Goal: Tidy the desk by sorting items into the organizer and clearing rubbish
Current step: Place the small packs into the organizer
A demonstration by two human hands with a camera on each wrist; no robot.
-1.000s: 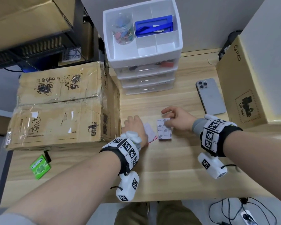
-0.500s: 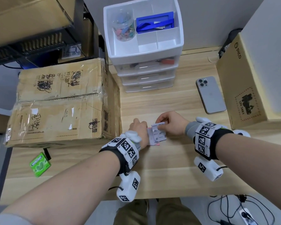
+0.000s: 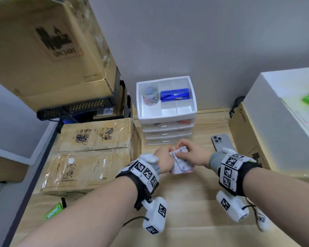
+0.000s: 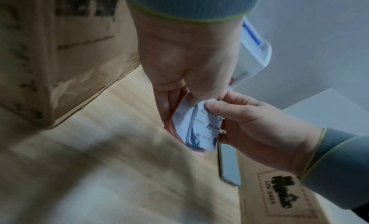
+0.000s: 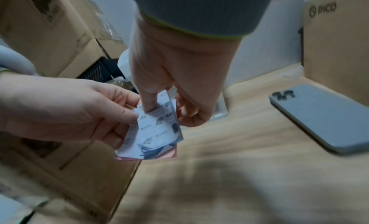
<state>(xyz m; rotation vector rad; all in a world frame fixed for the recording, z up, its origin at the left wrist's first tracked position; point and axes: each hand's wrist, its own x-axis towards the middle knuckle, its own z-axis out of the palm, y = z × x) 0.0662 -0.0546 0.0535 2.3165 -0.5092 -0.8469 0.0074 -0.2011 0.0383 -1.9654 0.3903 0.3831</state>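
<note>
Just in front of the organizer's drawers, at about 12 o'clock from the person, the sticky-note packs (image 3: 181,162) now hang in the air between both hands, where half a second ago they were only being tipped up off the desk (image 3: 194,202) and a second ago lay flat on it. The printed white pack, marked "Notes", sits on top of a pink one whose edge peeks out below. The left hand (image 3: 163,162) pinches the stack from its 9 o'clock side, thumb on the face and fingers behind; the right hand (image 3: 193,155) clamps it from 3 o'clock, its forefinger pressed on the printed front. Each grip is thus closed on the packs. This lift means the notes are gathered as one bundle and, I judge, ready to go into the white organizer (image 3: 166,114), whose front tray cells at 12 o'clock look free. A grey phone (image 3: 221,141) lies at 2 o'clock, just beside a cardboard box (image 3: 251,139); a green gum packet (image 3: 53,213) rests at 8 o'clock, well apart, not yet dealt with.
</note>
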